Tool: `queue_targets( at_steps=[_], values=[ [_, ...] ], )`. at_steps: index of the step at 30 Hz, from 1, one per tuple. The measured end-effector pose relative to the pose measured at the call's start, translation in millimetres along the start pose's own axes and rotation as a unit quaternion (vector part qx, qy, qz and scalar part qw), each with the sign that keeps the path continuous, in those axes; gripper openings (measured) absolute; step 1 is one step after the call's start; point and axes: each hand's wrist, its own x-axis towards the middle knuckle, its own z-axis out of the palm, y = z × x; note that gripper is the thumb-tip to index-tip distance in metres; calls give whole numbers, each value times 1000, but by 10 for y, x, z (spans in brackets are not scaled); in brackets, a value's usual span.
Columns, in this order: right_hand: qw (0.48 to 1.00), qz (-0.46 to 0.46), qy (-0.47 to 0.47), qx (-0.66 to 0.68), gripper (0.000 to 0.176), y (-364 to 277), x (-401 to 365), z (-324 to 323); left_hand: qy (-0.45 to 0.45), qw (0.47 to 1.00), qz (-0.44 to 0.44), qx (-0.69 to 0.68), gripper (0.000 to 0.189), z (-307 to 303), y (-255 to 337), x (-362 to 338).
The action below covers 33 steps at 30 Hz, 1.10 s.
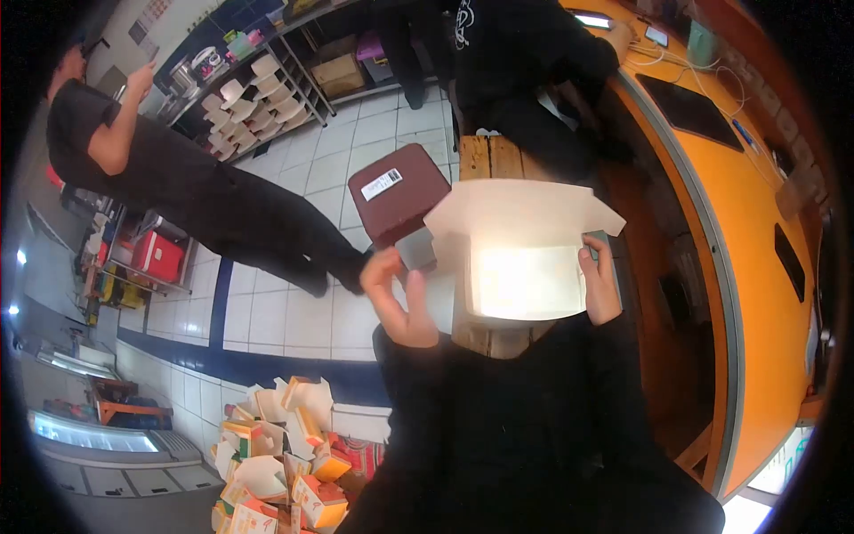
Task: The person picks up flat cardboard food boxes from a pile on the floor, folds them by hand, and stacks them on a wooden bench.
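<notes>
Tiled floor [374,129] behind, plank bench [491,160] half-hidden beneath. Gripping glare-washed cardboard box [529,283] with right hand [603,287], flap [525,206] past bench's left edge; holding left hand [405,307] nearby, fingers loosely parted.

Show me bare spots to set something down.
Bare: the orange counter left of and below the small black device, up to the large black panel; the floor between the standing person and the dark blue strip.
Crowded: counter's far end, with phone and green container; box pile; between left hand and right hand, the white box.
</notes>
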Motion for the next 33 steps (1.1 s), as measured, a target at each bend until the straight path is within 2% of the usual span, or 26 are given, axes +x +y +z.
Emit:
queue_targets(
  at_steps=[1,3,5,6,8,10,12,14,15,18,20,22,29,31,33],
  values=[
    [1000,-4,3,6,39,101,79,-10,1,991,-126,-51,21,-13,-182,-102],
    [998,-17,-14,-56,40,248,189,24,-97,965,-244,-15,25,-76,-904,-382],
    [995,3,-36,-90,40,267,212,125,-86,912,-399,-50,32,29,-1093,-616],
    [990,26,-59,-128,40,274,218,178,-87,914,-394,-52,32,9,-1271,-714],
    [993,59,-62,-81,40,376,251,275,-188,920,-341,-32,37,-43,-1572,-863],
    [992,33,-47,-113,39,427,264,317,-201,917,-343,-31,39,-70,-1586,-852],
    [992,64,-34,-103,37,420,245,303,-220,909,-353,-31,41,-101,-1525,-858],
    [984,30,-18,-173,35,375,228,267,-230,908,-347,-51,46,-26,-1313,-778],
    [983,60,-8,-171,36,237,189,276,-198,901,-377,-80,49,33,-1242,-779],
    [976,99,3,-192,37,86,151,245,-205,904,-365,-88,50,127,-1020,-717],
    [978,98,3,-185,37,167,162,219,-208,906,-358,-83,50,131,-1055,-751],
    [981,88,14,-172,37,198,176,208,-175,912,-356,-106,42,128,-1158,-806],
    [992,104,-6,-74,38,672,282,126,-193,913,-352,-77,49,153,-1061,-759],
    [994,75,-26,-74,40,703,293,113,-209,910,-354,-60,48,153,-1052,-743],
    [993,99,-42,-48,42,627,273,95,-211,911,-348,-69,48,168,-993,-725]
  ],
)
